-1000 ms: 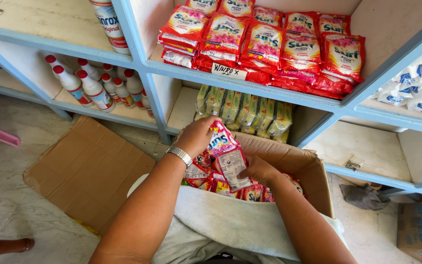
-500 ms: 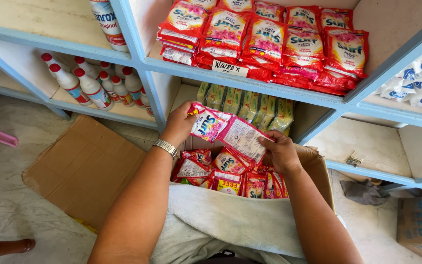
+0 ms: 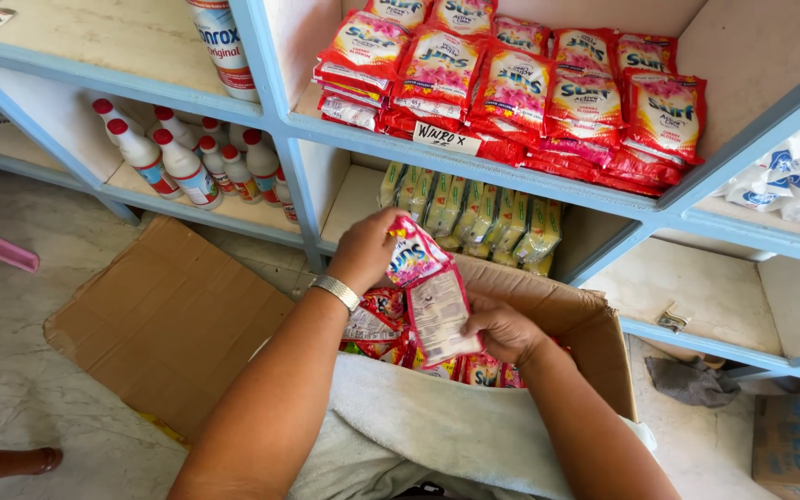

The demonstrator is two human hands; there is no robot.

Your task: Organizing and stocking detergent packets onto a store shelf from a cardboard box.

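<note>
A pale blue shelf (image 3: 474, 171) carries red detergent packets (image 3: 511, 93) stacked on its upper board, with a white paper label on the edge below them. The lower boards hold white bottles with red caps (image 3: 187, 162) at left and green packets (image 3: 474, 218) in the middle. On the floor (image 3: 11, 370) lie an open cardboard box (image 3: 594, 343) and flattened cardboard (image 3: 168, 324).

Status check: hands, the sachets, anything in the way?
Left hand grips top of pink sachet strip; right hand pinches its lower end. Strip held above open cardboard box with more sachets inside. Nothing between strip and shelves.
</note>
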